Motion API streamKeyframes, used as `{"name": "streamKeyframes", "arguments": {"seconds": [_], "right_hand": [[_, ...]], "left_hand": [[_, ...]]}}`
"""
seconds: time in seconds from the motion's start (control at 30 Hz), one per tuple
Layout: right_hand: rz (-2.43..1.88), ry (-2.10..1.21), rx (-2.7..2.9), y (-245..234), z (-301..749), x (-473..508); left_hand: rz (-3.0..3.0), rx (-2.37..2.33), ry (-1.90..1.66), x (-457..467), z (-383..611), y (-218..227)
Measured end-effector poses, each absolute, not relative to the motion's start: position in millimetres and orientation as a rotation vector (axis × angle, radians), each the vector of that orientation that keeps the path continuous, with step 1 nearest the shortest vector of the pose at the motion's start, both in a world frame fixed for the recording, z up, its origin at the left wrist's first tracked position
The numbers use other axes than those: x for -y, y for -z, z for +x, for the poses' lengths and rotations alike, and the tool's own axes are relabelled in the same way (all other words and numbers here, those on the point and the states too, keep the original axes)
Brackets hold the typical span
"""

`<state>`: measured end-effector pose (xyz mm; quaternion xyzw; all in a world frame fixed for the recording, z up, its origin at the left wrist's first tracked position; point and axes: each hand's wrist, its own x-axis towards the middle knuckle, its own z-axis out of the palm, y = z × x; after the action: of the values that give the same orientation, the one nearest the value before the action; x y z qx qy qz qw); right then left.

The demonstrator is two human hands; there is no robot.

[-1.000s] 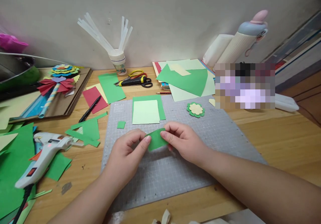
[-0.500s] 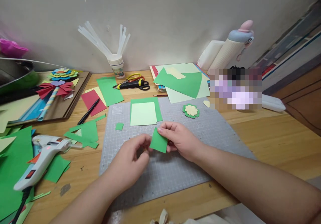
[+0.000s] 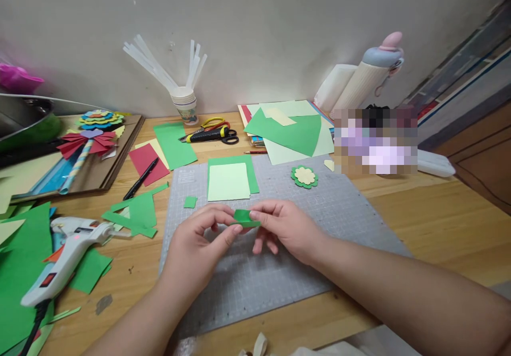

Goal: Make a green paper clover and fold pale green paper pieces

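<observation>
A small green piece of paper [image 3: 244,216] is bent upward between my two hands, just above the grey cutting mat [image 3: 287,271]. My left hand [image 3: 202,239] pinches its left end between thumb and fingers. At the other end, the thumb and index finger of my right hand [image 3: 289,231] grip it, while the lower fingers hang loose below. Behind the hands lie a pale green paper square [image 3: 228,181] on a larger green sheet [image 3: 253,178], a tiny green square [image 3: 190,202] and a layered paper flower [image 3: 304,176] in green and cream.
To the left lie a white glue gun [image 3: 66,257], green paper scraps [image 3: 138,212] and a black pen [image 3: 140,178]. Farther back are a utility knife [image 3: 207,134], a paper cup [image 3: 186,106] holding white sticks, stacked coloured paper [image 3: 295,132] and a bottle [image 3: 361,82].
The green paper was flat in my right hand and now is bent. My left hand has moved up and closed on its left end.
</observation>
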<state>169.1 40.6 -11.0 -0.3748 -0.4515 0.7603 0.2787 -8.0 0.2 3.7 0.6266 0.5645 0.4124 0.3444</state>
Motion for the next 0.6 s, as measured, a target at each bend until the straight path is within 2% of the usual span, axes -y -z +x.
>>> {"name": "streamKeyframes", "arguments": {"seconds": [0.2,0.6], "right_hand": [[-0.938,-2.000,1.320,9.2,169.5,-32.1],[-0.967,-2.022,1.349,9.9,168.2,-31.4]], "left_hand": [[1.289,-1.416,-1.047,0.8,-6.5,0.7],[1.321,-1.453,-1.033,2.5,-4.9,-0.7]]}}
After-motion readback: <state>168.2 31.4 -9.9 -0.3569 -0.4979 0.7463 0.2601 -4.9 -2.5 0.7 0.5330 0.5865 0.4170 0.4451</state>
